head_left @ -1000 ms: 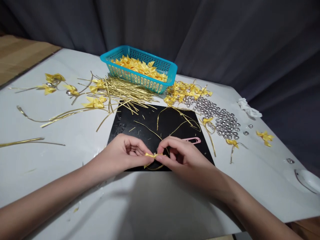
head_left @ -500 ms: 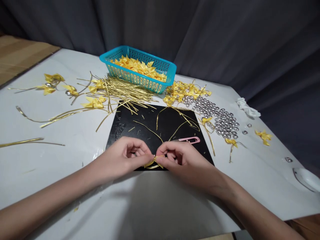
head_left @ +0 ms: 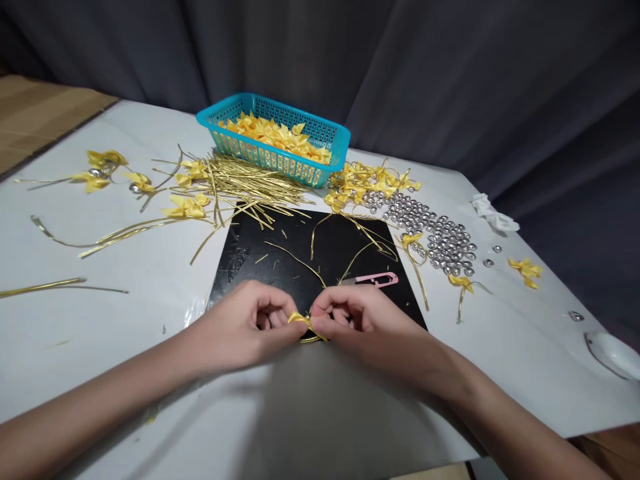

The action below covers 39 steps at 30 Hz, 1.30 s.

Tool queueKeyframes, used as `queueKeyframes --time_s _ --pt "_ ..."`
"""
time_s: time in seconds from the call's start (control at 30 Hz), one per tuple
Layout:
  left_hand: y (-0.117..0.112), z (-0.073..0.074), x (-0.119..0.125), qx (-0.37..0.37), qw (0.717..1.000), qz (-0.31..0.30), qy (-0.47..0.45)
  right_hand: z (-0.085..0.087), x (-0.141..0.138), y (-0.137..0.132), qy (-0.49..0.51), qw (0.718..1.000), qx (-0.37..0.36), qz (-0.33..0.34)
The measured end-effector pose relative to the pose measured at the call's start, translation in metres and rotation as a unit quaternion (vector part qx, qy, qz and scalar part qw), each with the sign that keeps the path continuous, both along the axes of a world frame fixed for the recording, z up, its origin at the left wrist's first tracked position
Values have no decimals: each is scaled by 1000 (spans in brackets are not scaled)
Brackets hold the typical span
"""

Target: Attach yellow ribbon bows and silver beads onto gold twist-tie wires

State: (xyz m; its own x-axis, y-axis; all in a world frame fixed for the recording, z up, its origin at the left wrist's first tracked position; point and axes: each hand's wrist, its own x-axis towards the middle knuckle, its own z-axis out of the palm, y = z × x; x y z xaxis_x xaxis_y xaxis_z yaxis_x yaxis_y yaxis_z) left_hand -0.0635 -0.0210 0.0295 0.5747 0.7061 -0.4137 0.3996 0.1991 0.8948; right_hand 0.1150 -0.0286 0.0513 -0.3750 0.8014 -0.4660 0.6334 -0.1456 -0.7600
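Note:
My left hand [head_left: 250, 327] and my right hand [head_left: 355, 323] meet at the near edge of a black mat [head_left: 260, 240]. Both pinch a small yellow ribbon bow [head_left: 299, 319] with a gold twist tie [head_left: 313, 337] looped at it. The fingers of both hands are curled tight. The tie's two ends run up and away over the mat. A pink clip [head_left: 380, 279] lies on the mat just beyond my right hand.
A teal basket [head_left: 330, 143] of yellow bows stands at the back, with a pile of gold ties [head_left: 245, 183] before it. Silver beads [head_left: 435, 233] spread right of the mat. Finished bows [head_left: 187, 207] lie to the left on the white table [head_left: 100, 320]. A white dish [head_left: 613, 353] sits at the right edge.
Both hands have drawn slightly toward me and closer together, and the bow sits tighter between the fingertips. The tie's loop has shrunk.

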Motion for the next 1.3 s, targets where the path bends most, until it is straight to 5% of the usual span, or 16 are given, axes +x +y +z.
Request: queueKeyframes --time_s 0.37,0.5,0.67,1.1,1.3 --pt "1 -1 -1 30 999 -9 -4 -1 2 1 -8 1000 20 5" --pt "1 -3 -1 35 999 22 -21 -4 5 1 25 986 164 27" --pt "2 -3 -2 31 999 38 -21 -4 9 1 50 926 347 139" --pt "-2 -5 -2 21 997 71 -23 -15 15 1 30 894 413 173" --pt "-3 -5 -1 31 997 59 -42 -10 13 0 55 912 381 139"
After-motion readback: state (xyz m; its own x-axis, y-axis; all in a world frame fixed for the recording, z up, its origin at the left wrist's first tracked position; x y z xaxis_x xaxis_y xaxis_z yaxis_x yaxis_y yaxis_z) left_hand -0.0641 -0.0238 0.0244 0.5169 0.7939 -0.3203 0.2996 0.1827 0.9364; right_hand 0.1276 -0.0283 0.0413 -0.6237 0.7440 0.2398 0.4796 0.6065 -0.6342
